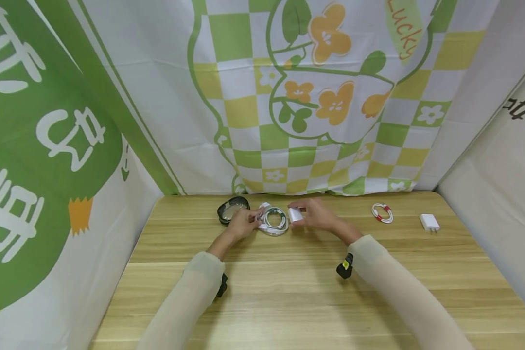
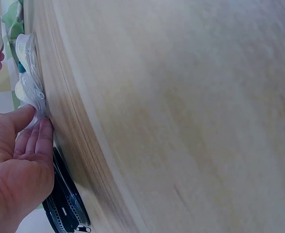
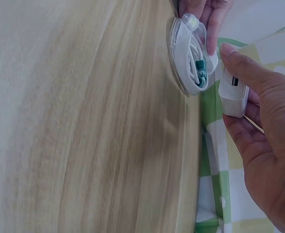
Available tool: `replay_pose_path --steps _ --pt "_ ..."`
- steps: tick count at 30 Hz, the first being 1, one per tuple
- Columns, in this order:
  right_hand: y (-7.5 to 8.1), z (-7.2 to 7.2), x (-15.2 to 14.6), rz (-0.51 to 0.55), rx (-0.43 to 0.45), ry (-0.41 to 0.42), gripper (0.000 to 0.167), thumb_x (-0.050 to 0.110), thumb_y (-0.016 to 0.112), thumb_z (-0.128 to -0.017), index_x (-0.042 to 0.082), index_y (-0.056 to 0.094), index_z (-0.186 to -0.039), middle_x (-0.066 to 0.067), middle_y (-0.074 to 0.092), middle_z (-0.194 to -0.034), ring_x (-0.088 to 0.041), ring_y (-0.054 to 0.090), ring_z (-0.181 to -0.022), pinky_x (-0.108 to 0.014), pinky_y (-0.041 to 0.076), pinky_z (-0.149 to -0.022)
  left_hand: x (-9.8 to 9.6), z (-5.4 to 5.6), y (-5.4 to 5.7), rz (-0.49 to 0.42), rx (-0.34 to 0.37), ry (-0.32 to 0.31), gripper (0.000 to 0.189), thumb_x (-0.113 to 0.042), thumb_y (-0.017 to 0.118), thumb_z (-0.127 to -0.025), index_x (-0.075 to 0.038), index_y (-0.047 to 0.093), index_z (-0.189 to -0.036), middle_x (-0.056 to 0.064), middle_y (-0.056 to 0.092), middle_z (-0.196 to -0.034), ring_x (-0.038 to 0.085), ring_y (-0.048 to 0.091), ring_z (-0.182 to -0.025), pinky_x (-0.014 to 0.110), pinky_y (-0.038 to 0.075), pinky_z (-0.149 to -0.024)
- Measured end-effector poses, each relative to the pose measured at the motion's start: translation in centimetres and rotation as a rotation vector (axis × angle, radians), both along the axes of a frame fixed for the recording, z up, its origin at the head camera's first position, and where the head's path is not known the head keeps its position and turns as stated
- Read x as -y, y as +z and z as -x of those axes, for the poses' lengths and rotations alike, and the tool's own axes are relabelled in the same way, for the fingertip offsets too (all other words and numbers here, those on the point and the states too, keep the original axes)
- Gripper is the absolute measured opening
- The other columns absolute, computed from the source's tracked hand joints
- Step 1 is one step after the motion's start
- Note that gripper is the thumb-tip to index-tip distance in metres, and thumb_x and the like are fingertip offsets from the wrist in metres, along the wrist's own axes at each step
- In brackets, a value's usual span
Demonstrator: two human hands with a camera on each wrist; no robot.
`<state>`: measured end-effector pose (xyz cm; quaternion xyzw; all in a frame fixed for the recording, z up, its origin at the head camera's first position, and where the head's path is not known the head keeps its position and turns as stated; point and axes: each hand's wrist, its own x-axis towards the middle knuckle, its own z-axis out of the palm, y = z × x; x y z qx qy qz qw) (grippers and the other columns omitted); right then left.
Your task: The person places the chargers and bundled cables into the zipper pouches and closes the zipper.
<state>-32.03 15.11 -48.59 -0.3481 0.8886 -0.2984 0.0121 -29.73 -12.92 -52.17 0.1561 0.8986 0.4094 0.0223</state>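
Note:
My left hand (image 1: 241, 223) pinches the edge of a round, clear case with a white rim (image 1: 274, 233) between thumb and fingers. Inside that case lies a coiled white cable (image 3: 194, 57) with a green tie (image 3: 201, 69). Just right of the case, my right hand (image 1: 317, 215) grips a white charger block (image 1: 295, 215) between thumb and fingers; its USB port (image 3: 235, 81) shows in the right wrist view. Close to the left hand, a round black zip case (image 1: 224, 209) with a see-through top rests on the table, partly hidden behind that hand.
Farther right on the wooden table (image 1: 271, 301) lie a coiled white cable with red ties (image 1: 379, 217) and another white charger block (image 1: 429, 221) with its prongs showing. A patterned cloth (image 1: 297, 155) hangs along the back edge, and more cloth flanks both sides.

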Motion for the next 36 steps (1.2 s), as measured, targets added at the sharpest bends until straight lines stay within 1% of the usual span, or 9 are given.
replay_pose_path --steps 6,7,14,19,22,27,31,33,36 --pt "-0.4 0.1 0.7 -0.014 -0.015 -0.012 0.060 0.023 0.095 -0.079 -0.002 0.073 -0.130 -0.016 0.076 -0.126 -0.030 0.073 -0.109 -0.043 0.060 -0.092 0.0 0.0 0.0 0.011 -0.005 -0.004 0.048 0.000 0.075 -0.095 -0.001 0.063 -0.141 0.012 0.062 -0.145 0.032 0.066 -0.127 0.042 0.055 -0.104" --pt "-0.4 0.1 0.8 -0.013 -0.014 -0.012 0.060 0.023 0.095 -0.079 -0.002 0.073 -0.130 -0.016 0.076 -0.126 -0.029 0.073 -0.108 -0.042 0.060 -0.091 0.0 0.0 0.0 0.010 0.000 -0.003 0.048 0.000 0.075 -0.095 -0.002 0.063 -0.142 0.012 0.062 -0.145 0.031 0.066 -0.127 0.042 0.055 -0.104" --pt "-0.7 0.2 1.9 0.002 0.001 -0.012 0.060 0.023 0.095 -0.080 -0.004 0.073 -0.128 -0.016 0.077 -0.124 -0.027 0.073 -0.103 -0.037 0.060 -0.085 0.0 0.0 0.0 0.007 -0.016 -0.001 0.046 0.002 0.075 -0.095 0.001 0.064 -0.139 0.014 0.063 -0.143 0.034 0.064 -0.129 0.043 0.053 -0.107" --pt "-1.1 0.4 2.6 0.015 -0.003 -0.008 0.056 0.025 0.096 -0.079 -0.002 0.075 -0.124 -0.015 0.078 -0.120 -0.024 0.073 -0.099 -0.033 0.059 -0.082 0.0 -0.1 0.0 0.003 -0.021 -0.004 0.045 0.001 0.074 -0.095 0.001 0.064 -0.139 0.013 0.063 -0.143 0.034 0.064 -0.130 0.045 0.052 -0.108" --pt "-1.3 0.5 3.0 0.020 0.004 -0.014 0.055 0.025 0.096 -0.079 -0.001 0.076 -0.123 -0.014 0.078 -0.117 -0.020 0.072 -0.095 -0.030 0.057 -0.078 0.0 -0.1 0.1 0.003 -0.029 -0.005 0.045 0.001 0.075 -0.095 0.001 0.064 -0.139 0.014 0.063 -0.142 0.035 0.066 -0.126 0.047 0.053 -0.107" --pt "-1.6 0.7 3.5 0.020 -0.003 -0.015 0.055 0.027 0.096 -0.079 -0.001 0.076 -0.122 -0.012 0.079 -0.111 -0.014 0.067 -0.086 -0.025 0.054 -0.071 0.0 -0.2 0.2 0.013 -0.039 -0.009 0.046 0.001 0.075 -0.095 0.000 0.065 -0.139 0.014 0.064 -0.141 0.031 0.070 -0.114 0.048 0.055 -0.103" --pt "-2.0 0.9 4.0 0.008 -0.024 -0.034 0.056 0.029 0.097 -0.078 0.000 0.077 -0.122 -0.011 0.079 -0.108 -0.012 0.065 -0.083 -0.025 0.052 -0.069 0.1 -0.2 0.3 0.019 -0.034 0.001 0.046 0.000 0.075 -0.096 -0.002 0.065 -0.140 0.014 0.065 -0.140 0.030 0.069 -0.118 0.047 0.054 -0.104" --pt "-2.2 0.9 4.3 0.009 -0.017 -0.045 0.056 0.028 0.097 -0.078 0.000 0.076 -0.122 -0.010 0.079 -0.108 -0.012 0.065 -0.083 -0.025 0.053 -0.069 0.1 -0.2 0.2 0.020 -0.029 0.009 0.045 -0.001 0.075 -0.096 -0.003 0.065 -0.140 0.015 0.066 -0.139 0.030 0.067 -0.122 0.046 0.053 -0.106" --pt "-2.3 0.9 4.7 0.016 -0.007 -0.049 0.057 0.027 0.096 -0.078 -0.001 0.076 -0.123 -0.011 0.078 -0.108 -0.012 0.065 -0.083 -0.027 0.054 -0.070 0.0 -0.2 0.2 0.026 -0.028 0.017 0.045 -0.001 0.075 -0.096 -0.003 0.066 -0.140 0.017 0.067 -0.136 0.031 0.067 -0.123 0.046 0.053 -0.105"
